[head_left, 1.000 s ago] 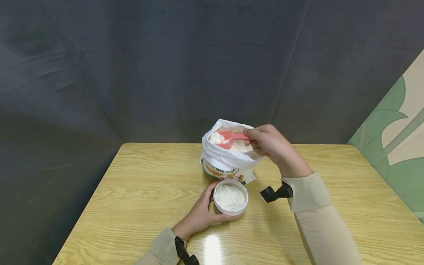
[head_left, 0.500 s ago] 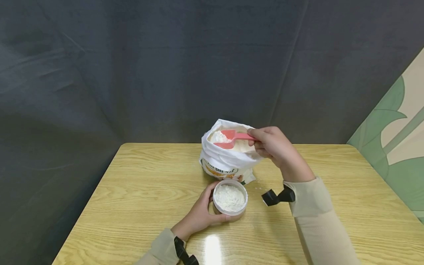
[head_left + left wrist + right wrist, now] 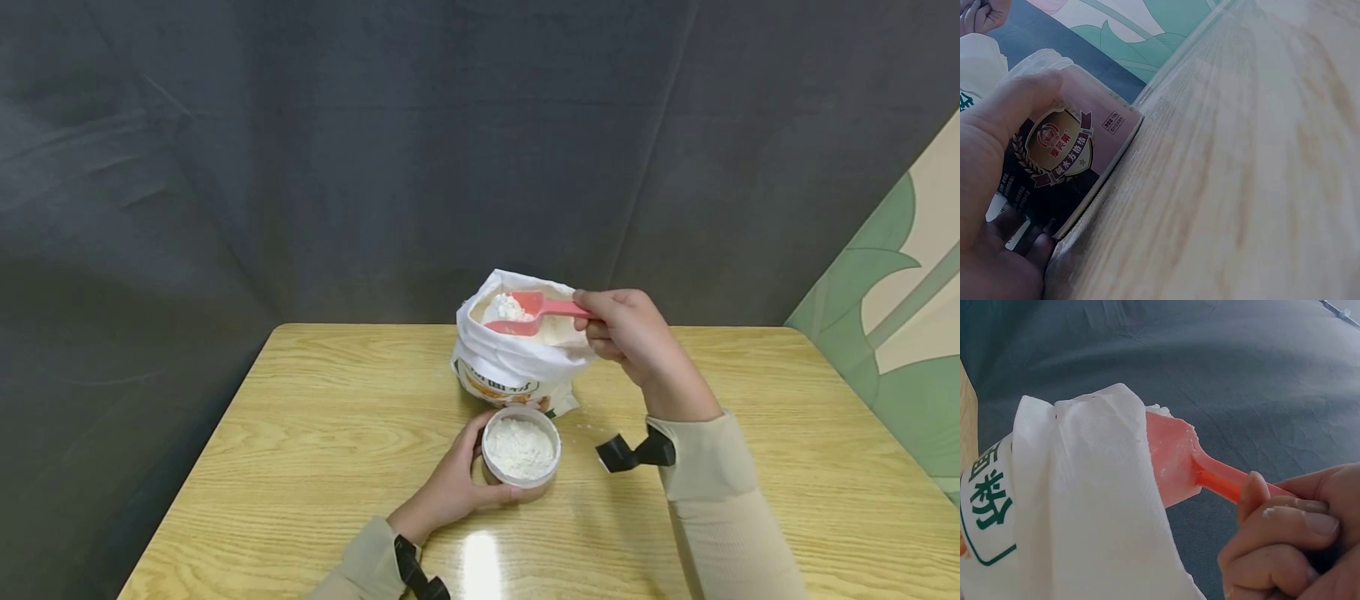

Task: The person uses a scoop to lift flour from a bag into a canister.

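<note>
A pink scoop (image 3: 534,320) heaped with white flour is over the mouth of a white flour bag (image 3: 517,362). My right hand (image 3: 630,337) pinches the scoop's handle (image 3: 1229,478), fingers curled under it. Part of the scoop's bowl is hidden behind the bag's rim in the right wrist view. In front of the bag stands a round tub (image 3: 522,483) filled with white flour. My left hand (image 3: 453,487) grips its side, thumb at the front. The left wrist view shows the tub's printed label (image 3: 1060,147) and its base on the table.
A wooden table (image 3: 315,433) carries everything. Specks of flour (image 3: 585,427) lie right of the tub. Behind the table hangs a dark curtain (image 3: 420,167). A wall with green leaf shapes (image 3: 885,317) is at the right.
My right hand has moved a little to the right, drawing the loaded scoop the same way above the bag. The left hand and the tub have stayed in place.
</note>
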A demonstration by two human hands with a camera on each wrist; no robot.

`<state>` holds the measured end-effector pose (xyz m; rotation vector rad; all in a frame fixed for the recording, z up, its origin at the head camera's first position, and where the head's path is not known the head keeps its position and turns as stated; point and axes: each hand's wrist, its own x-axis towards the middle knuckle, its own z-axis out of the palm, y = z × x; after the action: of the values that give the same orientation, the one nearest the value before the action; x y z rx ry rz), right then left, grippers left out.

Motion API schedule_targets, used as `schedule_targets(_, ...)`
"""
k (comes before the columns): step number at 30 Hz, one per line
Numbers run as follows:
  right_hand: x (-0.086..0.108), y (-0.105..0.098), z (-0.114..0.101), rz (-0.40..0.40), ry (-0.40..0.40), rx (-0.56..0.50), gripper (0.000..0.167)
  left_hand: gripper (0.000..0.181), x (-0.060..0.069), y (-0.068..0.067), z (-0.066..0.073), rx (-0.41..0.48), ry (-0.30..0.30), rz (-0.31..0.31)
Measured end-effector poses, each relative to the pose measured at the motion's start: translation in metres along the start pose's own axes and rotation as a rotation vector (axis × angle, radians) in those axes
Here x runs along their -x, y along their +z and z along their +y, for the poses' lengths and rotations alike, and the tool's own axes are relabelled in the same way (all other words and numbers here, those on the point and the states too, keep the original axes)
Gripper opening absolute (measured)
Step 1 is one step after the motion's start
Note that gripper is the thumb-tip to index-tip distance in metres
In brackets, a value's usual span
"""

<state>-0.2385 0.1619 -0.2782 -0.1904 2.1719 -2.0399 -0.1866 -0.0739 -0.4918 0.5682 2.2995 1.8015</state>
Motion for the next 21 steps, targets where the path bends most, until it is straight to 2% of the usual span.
schedule_targets(13, 0.005, -0.002, -0.001, 0.011, -0.041, -0.104, 0.043, 0.101, -0.001, 0.000, 0.002, 0.007, 0.007, -0.010)
schedule_targets(21, 0.011, -0.006, -0.003, 0.032, -0.074, -0.131, 0.042, 0.102, -0.001, 0.001, 0.003, 0.002, 0.008, -0.007)
